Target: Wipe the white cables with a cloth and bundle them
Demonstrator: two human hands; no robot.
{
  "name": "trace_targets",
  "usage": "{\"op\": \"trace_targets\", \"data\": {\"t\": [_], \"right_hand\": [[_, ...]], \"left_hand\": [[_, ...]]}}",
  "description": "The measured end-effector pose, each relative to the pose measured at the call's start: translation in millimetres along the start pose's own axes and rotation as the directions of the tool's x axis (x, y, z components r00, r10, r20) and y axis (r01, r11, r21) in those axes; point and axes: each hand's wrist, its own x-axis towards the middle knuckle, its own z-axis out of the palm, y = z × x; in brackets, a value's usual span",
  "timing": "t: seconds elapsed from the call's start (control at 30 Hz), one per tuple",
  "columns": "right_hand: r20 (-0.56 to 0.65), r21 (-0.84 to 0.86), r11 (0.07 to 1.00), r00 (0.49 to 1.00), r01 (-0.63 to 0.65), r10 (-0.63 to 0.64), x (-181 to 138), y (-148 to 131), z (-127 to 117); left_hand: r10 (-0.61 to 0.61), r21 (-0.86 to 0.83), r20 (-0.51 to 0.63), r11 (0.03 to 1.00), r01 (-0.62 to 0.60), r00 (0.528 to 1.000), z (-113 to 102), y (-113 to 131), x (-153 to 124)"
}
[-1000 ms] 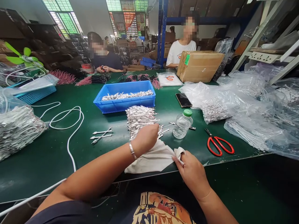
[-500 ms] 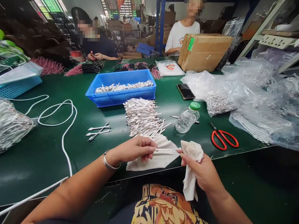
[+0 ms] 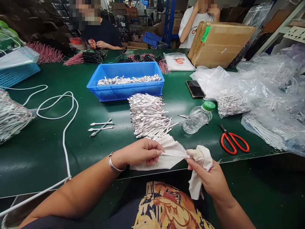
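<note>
My left hand (image 3: 149, 152) pinches one end of a short white cable (image 3: 175, 155), held level above the table's front edge. At the cable's other end, my right hand (image 3: 208, 175) is closed on a crumpled off-white cloth (image 3: 202, 157), with its thumb and fingers at the cable tip. Part of the cloth hangs down below that hand. Another off-white cloth (image 3: 152, 163) lies flat under my left hand. Just beyond it is a thick pile of similar short white cables (image 3: 149, 114). Three more cables (image 3: 101, 126) lie crossed to the left.
Behind the pile stands a blue bin (image 3: 128, 90) holding many white cables. To the right are a clear bottle (image 3: 194, 121) with a green cap, red-handled scissors (image 3: 234, 143), a phone (image 3: 195, 89) and plastic bags (image 3: 267, 105). A white cord (image 3: 64, 136) loops at left. Two people sit across.
My view has tilted down slightly. Both hands still hold the cable between them, its right end now a little lower. The person behind the cardboard box has raised both hands toward the head.
</note>
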Motion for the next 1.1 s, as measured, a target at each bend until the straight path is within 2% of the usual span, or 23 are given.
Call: {"op": "trace_targets", "data": {"t": [0.27, 0.47, 0.6, 0.77, 0.93, 1.1], "right_hand": [[-0.03, -0.064, 0.997, 0.998, 0.048, -0.05, -1.9, 3.4, -0.3], [-0.108, -0.076, 0.995, 0.992, 0.064, -0.072, -6.3, -0.1, 2.5], [-0.105, -0.13, 0.99, 0.992, 0.062, -0.076, -8.7, -0.8, 2.3], [-0.061, -0.226, 0.974, 0.997, 0.027, -0.042, -7.4, 0.6, -0.3], [-0.061, -0.198, 0.979, 0.997, -0.05, 0.038, -5.8, 0.4, -0.4], [-0.057, -0.182, 0.981, 0.996, -0.074, 0.065, -6.0, -1.9, 0.7]], "left_hand": [[0.015, -0.025, 0.013, 1.0, -0.015, 1.0, -1.0, -2.6, 0.2], [0.058, -0.082, 0.036, 0.995, -0.055, 0.998, -2.4, -3.4, -1.6], [0.066, -0.094, 0.034, 0.994, -0.063, 0.997, -0.4, -4.4, -1.5], [0.002, -0.121, 0.053, 0.993, 0.005, 0.999, 3.2, -4.1, 0.2], [-0.056, -0.219, 0.065, 0.973, 0.069, 0.996, 4.0, -4.1, 1.0], [-0.056, -0.218, 0.06, 0.973, 0.068, 0.997, 3.9, -5.4, 0.7]]}}
